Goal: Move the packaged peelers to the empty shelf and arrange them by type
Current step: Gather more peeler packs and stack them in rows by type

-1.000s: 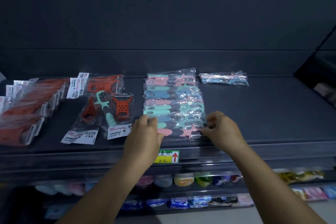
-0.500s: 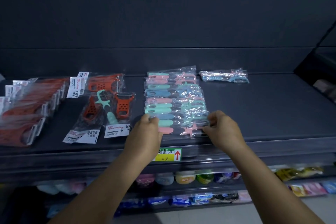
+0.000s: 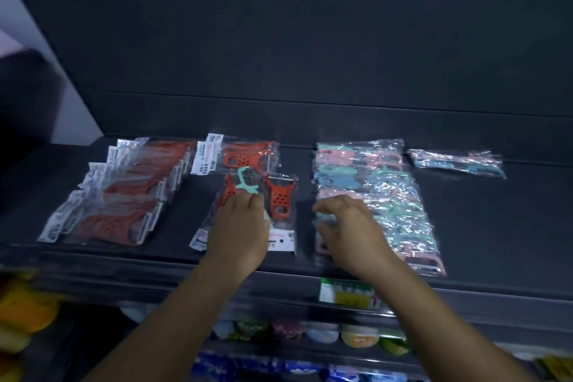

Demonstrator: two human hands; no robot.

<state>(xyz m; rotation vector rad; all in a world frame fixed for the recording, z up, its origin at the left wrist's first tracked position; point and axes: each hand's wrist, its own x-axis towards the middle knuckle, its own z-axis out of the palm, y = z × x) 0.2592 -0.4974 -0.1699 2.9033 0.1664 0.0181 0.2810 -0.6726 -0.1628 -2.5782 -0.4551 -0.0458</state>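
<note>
On the dark shelf lie packaged peelers in groups. A row of orange peeler packets lies at the left. Three more orange peeler packets lie in the middle, with a mint peeler packet on top. My left hand grips that mint packet at its handle. A row of pastel peeler packets lies to the right. My right hand pinches a mint handle at the row's near left end. One blue peeler packet lies alone at the back right.
A green and yellow price tag sits on the shelf's front lip. Lower shelves hold small colourful tubs and yellow goods at the left. The shelf's right part is bare.
My left hand has left the pastel row and moved left onto the mint packet. My right hand has shifted from the row's right end to its left end.
</note>
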